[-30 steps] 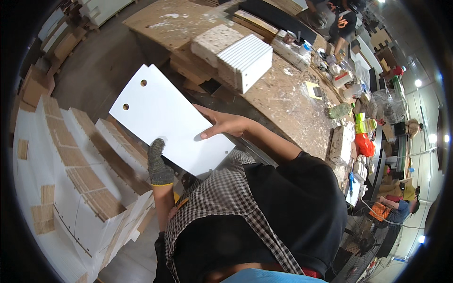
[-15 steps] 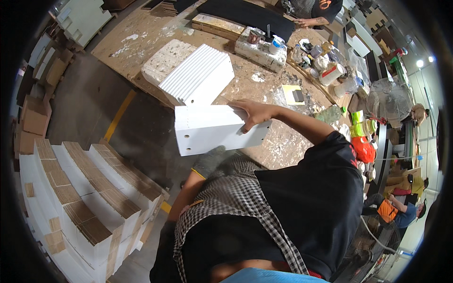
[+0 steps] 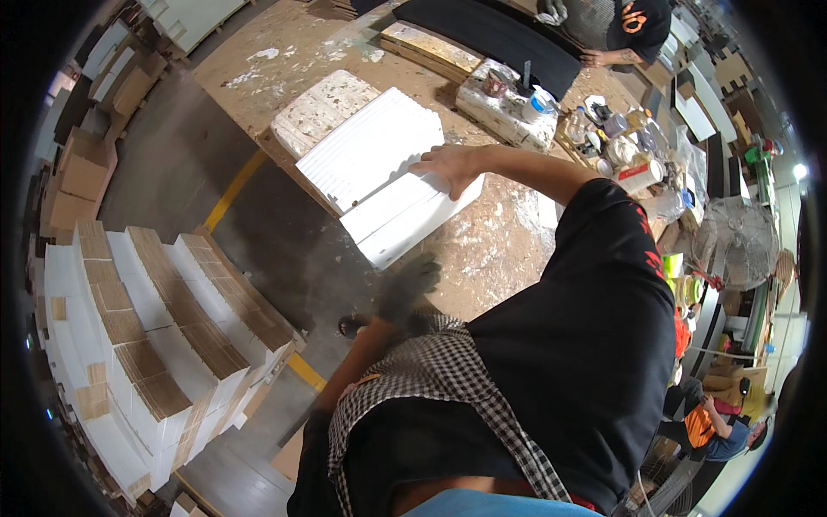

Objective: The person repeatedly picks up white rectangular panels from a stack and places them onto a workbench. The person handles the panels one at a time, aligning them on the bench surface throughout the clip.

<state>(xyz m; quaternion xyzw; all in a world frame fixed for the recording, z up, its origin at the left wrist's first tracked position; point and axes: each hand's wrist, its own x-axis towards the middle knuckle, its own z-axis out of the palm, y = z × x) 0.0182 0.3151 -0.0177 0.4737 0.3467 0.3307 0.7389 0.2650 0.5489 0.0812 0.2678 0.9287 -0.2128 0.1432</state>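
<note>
A white drilled panel (image 3: 411, 220), possibly several together, leans at the table's near edge against a stack of white panels (image 3: 370, 142). My right hand (image 3: 452, 168) reaches over its right part, with fingers and thumb bent round the upper edge. Below the panel's lower edge is my left hand (image 3: 409, 289) in a dark glove, apart from it. Motion smears its fingers. The stack rests partly on a paint-spattered white block (image 3: 323, 112).
The worn wooden table (image 3: 508, 228) carries a long black board (image 3: 491, 43), jars and bottles (image 3: 616, 142). A co-worker (image 3: 616, 39) stands at its far side. White panels with cardboard strips (image 3: 164, 336) are piled at left. A fan (image 3: 736, 241) stands at right.
The white panel has moved from in front of me onto the table's edge beside the stack, with my right hand on it. My left hand has come away from its underside.
</note>
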